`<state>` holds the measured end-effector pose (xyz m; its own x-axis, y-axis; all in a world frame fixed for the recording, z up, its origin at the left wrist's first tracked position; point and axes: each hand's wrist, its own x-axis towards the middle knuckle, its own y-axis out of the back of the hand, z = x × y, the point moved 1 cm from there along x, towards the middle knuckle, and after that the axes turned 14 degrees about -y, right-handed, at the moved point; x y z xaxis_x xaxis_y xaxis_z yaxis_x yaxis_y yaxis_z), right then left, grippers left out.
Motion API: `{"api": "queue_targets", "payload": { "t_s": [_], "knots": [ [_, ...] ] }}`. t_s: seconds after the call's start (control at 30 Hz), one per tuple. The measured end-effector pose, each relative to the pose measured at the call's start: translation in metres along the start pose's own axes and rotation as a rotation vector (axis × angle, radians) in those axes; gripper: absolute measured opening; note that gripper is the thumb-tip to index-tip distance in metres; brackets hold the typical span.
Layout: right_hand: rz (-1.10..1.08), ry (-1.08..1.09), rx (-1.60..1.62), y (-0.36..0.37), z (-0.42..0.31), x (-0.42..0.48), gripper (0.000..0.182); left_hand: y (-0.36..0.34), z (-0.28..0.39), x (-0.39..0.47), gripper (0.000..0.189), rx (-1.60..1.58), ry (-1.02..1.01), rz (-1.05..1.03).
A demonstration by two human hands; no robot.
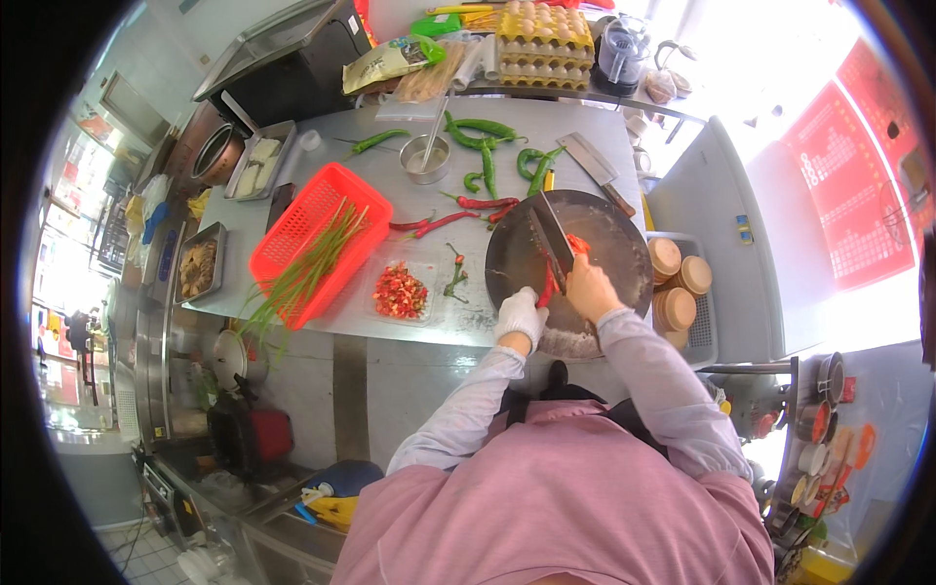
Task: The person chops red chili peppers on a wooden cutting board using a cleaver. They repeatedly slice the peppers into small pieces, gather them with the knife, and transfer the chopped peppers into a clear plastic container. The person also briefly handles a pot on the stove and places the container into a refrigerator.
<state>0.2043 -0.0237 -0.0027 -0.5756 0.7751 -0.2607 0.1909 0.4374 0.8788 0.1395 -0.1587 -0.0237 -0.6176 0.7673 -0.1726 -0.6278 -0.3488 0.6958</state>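
My right hand (591, 289) grips a cleaver (550, 238), its blade standing on edge over a round, dark chopping block (620, 252). Just left of the blade, my left hand (522, 318), in a white knit glove, holds a red chili pepper (545, 291) down on the block. Cut red pieces (578, 244) lie on the blade's far side, partly hidden by my right hand. Whole red chilies (446, 223) and long green peppers (488, 164) rest on the metal table beyond the block. A clear container of chopped red chili (400, 291) sits to the left.
A red plastic basket (289, 252) with green stalks (316, 259) overhangs the table's front edge. A second cleaver (589, 157) lies behind the block, near a steel cup (425, 159). Stacked egg trays (545, 55) stand at the back. Round wooden-looking pieces (673, 308) fill a crate at right.
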Motion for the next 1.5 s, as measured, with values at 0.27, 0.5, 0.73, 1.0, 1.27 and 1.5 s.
{"api": "queue_targets", "payload": {
  "t_s": [0.27, 0.5, 0.73, 1.0, 1.27, 1.5],
  "knots": [
    [-0.052, -0.115, -0.007, -0.007, -0.007, -0.021, 0.024, 0.016, 0.01, 0.005, 0.031, 0.017, 0.088, -0.018],
    [0.038, -0.141, 0.057, -0.026, -0.01, -0.024, 0.026, 0.016, 0.008, 0.015, 0.029, -0.007, 0.052, -0.036],
    [-0.039, -0.164, 0.075, -0.019, -0.015, -0.021, 0.026, -0.004, -0.015, 0.031, 0.025, -0.052, 0.014, 0.012],
    [0.013, -0.171, 0.061, -0.036, -0.01, -0.019, 0.028, 0.013, -0.013, 0.029, 0.026, -0.298, 0.15, -0.097],
    [0.015, -0.227, 0.089, -0.031, -0.02, -0.028, 0.026, 0.017, -0.005, 0.033, 0.017, -0.388, 0.168, -0.064],
    [-0.283, -0.197, 0.054, 0.017, -0.024, -0.006, 0.024, 0.01, -0.006, 0.028, 0.011, -0.589, 0.256, 0.015]
  ]
}}
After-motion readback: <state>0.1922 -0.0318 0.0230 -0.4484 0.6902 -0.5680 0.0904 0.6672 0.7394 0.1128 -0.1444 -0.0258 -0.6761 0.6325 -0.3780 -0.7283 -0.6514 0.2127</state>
